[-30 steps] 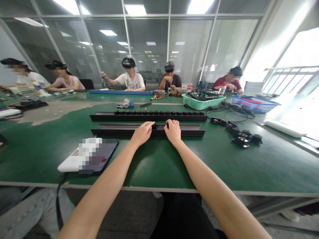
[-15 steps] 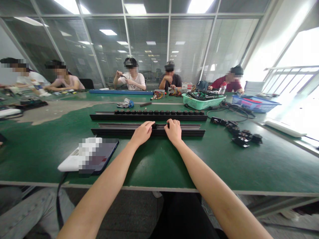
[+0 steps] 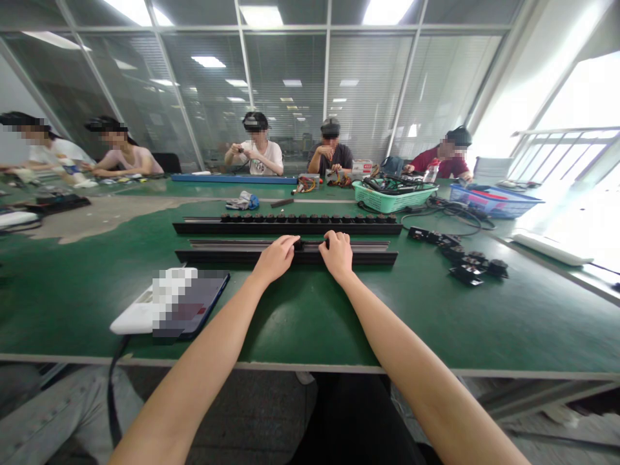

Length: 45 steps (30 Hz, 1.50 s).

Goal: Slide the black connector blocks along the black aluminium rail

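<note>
A long black rail (image 3: 223, 257) with a lighter channel along it lies crosswise on the green table in front of me. My left hand (image 3: 277, 256) rests over its middle, fingertips closed on a small black module (image 3: 299, 245) in the channel. A short gap to the right, my right hand (image 3: 338, 253) bends its fingers round another small black piece (image 3: 327, 244), mostly covered by them. Behind lies a second black rail (image 3: 285, 228), parallel to the first, with a row of several round-topped black modules (image 3: 310, 219) along it.
Loose black modules (image 3: 467, 274) lie to the right. A white device (image 3: 130, 316) and a dark phone (image 3: 213, 290) sit at front left. Farther back are a green basket (image 3: 394, 201), a blue basket (image 3: 498, 203), cables and a grey-blue cloth (image 3: 243, 201). Several people sit around the table.
Both my hands stay at the same places on the front rail, with hardly any visible motion. Across the table, a person has brought their hands closer together. The view has shifted slightly.
</note>
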Available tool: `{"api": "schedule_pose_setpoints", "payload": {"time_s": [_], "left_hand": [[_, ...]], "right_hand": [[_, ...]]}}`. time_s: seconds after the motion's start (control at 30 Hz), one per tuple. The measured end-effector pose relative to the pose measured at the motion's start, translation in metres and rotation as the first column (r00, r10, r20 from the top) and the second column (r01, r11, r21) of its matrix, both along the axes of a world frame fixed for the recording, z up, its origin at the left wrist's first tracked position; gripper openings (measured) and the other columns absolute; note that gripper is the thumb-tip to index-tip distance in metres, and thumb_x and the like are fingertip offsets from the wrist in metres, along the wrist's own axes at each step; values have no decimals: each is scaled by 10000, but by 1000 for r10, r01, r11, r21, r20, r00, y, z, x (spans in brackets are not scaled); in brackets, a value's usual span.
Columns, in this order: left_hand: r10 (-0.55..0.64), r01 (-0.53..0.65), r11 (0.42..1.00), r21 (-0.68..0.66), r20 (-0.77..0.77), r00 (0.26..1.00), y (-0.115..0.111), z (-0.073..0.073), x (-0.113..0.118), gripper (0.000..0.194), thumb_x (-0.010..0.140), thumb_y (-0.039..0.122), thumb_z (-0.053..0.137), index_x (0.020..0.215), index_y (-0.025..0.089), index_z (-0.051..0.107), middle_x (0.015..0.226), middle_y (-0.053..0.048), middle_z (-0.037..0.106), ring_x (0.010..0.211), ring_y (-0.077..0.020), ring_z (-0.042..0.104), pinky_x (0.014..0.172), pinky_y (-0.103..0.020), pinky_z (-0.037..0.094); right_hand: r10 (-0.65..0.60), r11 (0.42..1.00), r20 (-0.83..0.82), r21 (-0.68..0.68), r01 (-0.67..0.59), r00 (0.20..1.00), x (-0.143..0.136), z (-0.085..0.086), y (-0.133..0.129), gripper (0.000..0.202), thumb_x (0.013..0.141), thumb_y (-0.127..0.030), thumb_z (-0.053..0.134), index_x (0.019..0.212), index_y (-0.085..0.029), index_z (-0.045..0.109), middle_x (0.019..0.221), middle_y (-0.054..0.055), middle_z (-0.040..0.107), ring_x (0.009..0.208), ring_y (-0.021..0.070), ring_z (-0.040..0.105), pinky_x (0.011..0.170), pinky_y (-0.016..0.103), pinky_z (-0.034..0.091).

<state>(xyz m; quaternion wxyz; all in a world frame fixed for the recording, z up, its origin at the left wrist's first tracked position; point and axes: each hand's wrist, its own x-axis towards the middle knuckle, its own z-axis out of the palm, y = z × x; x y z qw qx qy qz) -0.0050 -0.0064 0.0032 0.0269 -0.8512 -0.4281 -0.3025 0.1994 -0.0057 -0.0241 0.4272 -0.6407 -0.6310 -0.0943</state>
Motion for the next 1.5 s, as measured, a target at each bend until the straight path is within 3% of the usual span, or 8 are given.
{"api": "schedule_pose_setpoints", "payload": {"time_s": [0.47,1.13,1.5], "left_hand": [[-3,3,1000,-2,1,1000,1,-1,0,444,1016,206,397,1412,208,599,1442,-78,625,1311,-249,613,1140,-416,495],[-5,5,1000,-6,-2,1000,-1,1,0,445,1015,211,396,1410,193,600,1444,-90,624,1309,-266,614,1126,-435,503],[-5,5,1000,-10,-4,1000,0,1,0,444,1019,214,395,1413,204,599,1453,-81,620,1322,-249,606,1144,-418,489]], "right_hand": [[-24,998,-3,-55,24,1000,-1,3,-2,175,920,-185,526,1041,-204,651,1044,117,636,1073,279,496,806,341,432],[-1,1000,-50,-25,-1,999,1,1,0,142,896,-180,523,988,-223,621,1022,108,629,1054,279,487,784,345,429],[35,999,-103,-18,-37,994,5,1,0,137,871,-172,514,953,-237,601,1026,96,652,1107,289,515,892,384,478]]}}
